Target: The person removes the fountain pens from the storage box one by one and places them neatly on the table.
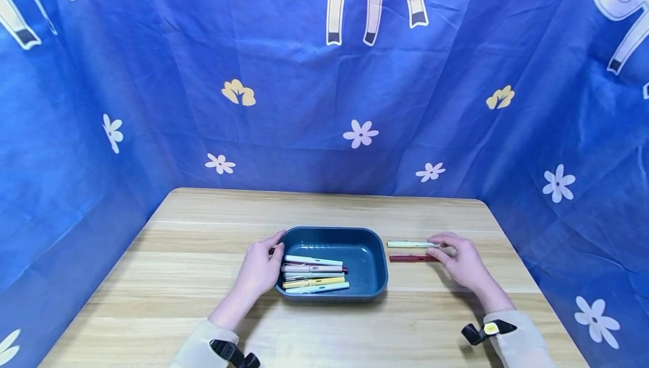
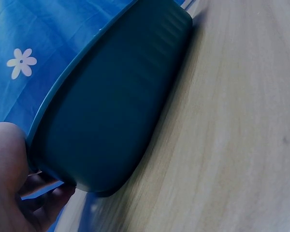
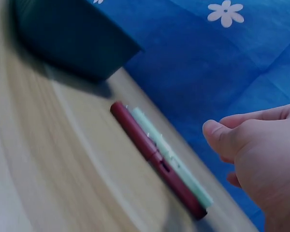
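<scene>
A dark teal plastic box (image 1: 361, 288) stands on the table with several capped pens (image 1: 316, 269) lying in its left half. My left hand (image 1: 261, 266) grips the box's left end, thumb near the rim and fingers against the outside in the left wrist view. Right of the box lie a pale green pen (image 1: 409, 244) and a dark red pen (image 1: 409, 258), side by side. My right hand (image 1: 463, 261) hovers at their right ends with fingers loosely bent. In the right wrist view this hand (image 3: 261, 150) appears apart from both pens and holds nothing.
The wood-grain table (image 1: 213, 221) is bounded at the back and sides by a blue patterned cloth (image 1: 304, 92). Black camera straps (image 1: 489, 330) sit on both wrists, over pale sleeves.
</scene>
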